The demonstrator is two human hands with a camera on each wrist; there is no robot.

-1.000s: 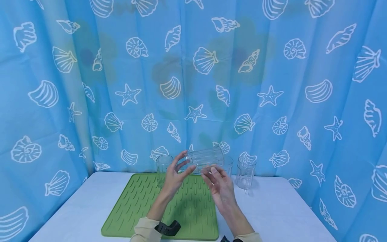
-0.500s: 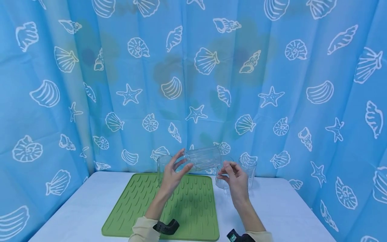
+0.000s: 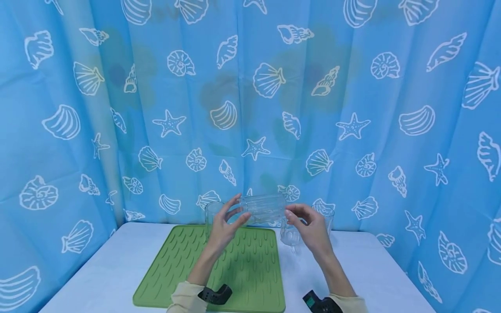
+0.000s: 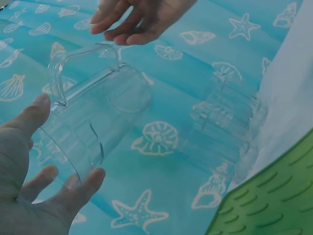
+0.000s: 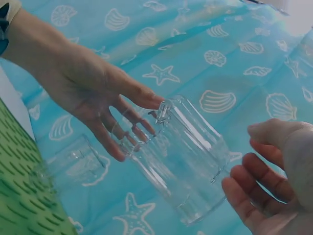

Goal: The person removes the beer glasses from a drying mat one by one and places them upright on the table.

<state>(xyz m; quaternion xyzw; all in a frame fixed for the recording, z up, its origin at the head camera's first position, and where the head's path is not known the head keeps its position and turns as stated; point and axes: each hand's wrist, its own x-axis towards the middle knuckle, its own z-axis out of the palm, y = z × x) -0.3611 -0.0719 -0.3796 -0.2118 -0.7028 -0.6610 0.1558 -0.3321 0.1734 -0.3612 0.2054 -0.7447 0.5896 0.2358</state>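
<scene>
A clear glass mug (image 3: 264,208) lies on its side in mid-air, above the far edge of the green mat. My left hand (image 3: 223,226) holds it at the rim, thumb on one side and fingers spread around the other. Its handle (image 4: 80,61) shows in the left wrist view, pointing away from the left palm. My right hand (image 3: 313,226) is beside the mug's base with curved fingers spread apart. In the right wrist view the right fingertips (image 5: 234,188) come right up to the base, with a gap between thumb and fingers.
A green ribbed drying mat (image 3: 176,269) lies on the white table (image 3: 101,265). One clear glass (image 3: 209,212) stands at the mat's back edge. Two more glass mugs, a nearer mug (image 3: 288,237) and a mug behind the right hand (image 3: 328,215), stand right of it. A blue shell-print curtain (image 3: 254,108) hangs behind.
My right hand has moved right, away from beneath the mug to its base end, its fingers parting from a pinched pose. The left hand keeps the mug nearly in place, now slightly more level.
</scene>
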